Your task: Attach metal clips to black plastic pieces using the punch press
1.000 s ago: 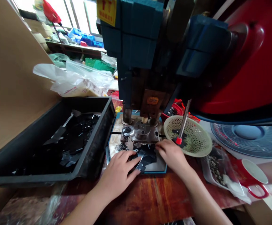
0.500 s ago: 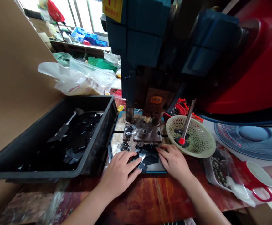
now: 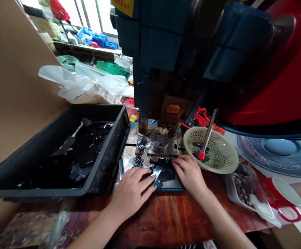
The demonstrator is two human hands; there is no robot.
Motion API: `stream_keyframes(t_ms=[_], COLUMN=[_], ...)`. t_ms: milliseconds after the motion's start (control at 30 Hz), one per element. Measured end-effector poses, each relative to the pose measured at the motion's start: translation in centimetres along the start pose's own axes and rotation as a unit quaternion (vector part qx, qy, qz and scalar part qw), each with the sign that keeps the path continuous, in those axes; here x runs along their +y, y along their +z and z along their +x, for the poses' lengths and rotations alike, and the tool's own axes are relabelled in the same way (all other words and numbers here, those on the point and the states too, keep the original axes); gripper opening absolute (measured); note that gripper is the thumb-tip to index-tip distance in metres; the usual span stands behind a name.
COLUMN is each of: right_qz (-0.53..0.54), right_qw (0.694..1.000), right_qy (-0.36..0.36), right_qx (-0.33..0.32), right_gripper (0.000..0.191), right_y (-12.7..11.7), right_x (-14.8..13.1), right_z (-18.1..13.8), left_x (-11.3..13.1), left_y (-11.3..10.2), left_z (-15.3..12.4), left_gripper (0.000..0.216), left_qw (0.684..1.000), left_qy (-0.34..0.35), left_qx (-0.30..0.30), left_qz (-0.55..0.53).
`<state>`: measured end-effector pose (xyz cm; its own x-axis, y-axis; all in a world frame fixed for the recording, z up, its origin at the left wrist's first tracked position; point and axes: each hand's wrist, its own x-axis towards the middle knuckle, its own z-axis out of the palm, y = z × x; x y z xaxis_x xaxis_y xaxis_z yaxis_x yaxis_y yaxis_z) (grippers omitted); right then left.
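Observation:
At the front of the press base, dark flat metal pieces (image 3: 168,170) lie in a loose pile. My left hand (image 3: 132,186) rests on the pile's left side, its fingers apart and stretched over a shiny metal piece (image 3: 156,172). My right hand (image 3: 190,174) lies along the pile's right edge, fingers extended, fingertips touching the dark pieces. Just beyond my left fingertips is a silvery cut-out plate (image 3: 145,158). Behind the pile sits the steel die block (image 3: 158,142) of the blue press (image 3: 152,45), with small scraps along its front edge.
On the left stands a black bin (image 3: 98,166) of dark metal pieces. A pale green basket (image 3: 224,155) on the right holds a few pieces and a red-tipped metal rod (image 3: 209,133). A bag of small parts (image 3: 240,186) and a red mug (image 3: 277,197) stand farther right.
My right hand has shifted very slightly toward the die block. My left hand stays over the same pieces. The whole view has tilted a little.

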<state>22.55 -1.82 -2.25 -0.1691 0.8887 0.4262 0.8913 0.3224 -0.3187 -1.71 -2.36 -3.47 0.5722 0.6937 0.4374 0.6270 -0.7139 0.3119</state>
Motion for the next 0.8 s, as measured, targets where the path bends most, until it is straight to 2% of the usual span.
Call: stream_keyframes(t_ms=[133, 267, 600, 800], right_qz=[-0.06, -0.123, -0.154, -0.224], right_qw=[0.995, 0.983, 0.975, 0.962], right_qy=[-0.023, -0.06, -0.039, -0.073], right_qx=[-0.071, -0.123, -0.155, -0.14], right_gripper=[0.021, 0.023, 0.02, 0.021], right_y=[0.3, 0.7, 0.8, 1.2], right_x=[-1.8, -2.9, -3.2, -3.5], right_z=[3.1, 4.3, 4.5, 4.0], left_x=[-0.1, -0.2, -0.5, -0.6], left_y=[0.1, 0.1, 0.4, 0.6], left_z=[-0.1, -0.2, -0.4, -0.6], left_gripper=[0.021, 0.019, 0.02, 0.019], left_qw=[1.0, 1.0, 0.998, 0.996], left_qy=[-0.002, 0.004, 0.034, 0.037], left_qx=[0.009, 0.013, 0.018, 0.049], left_qz=[-0.011, -0.024, -0.047, -0.06])
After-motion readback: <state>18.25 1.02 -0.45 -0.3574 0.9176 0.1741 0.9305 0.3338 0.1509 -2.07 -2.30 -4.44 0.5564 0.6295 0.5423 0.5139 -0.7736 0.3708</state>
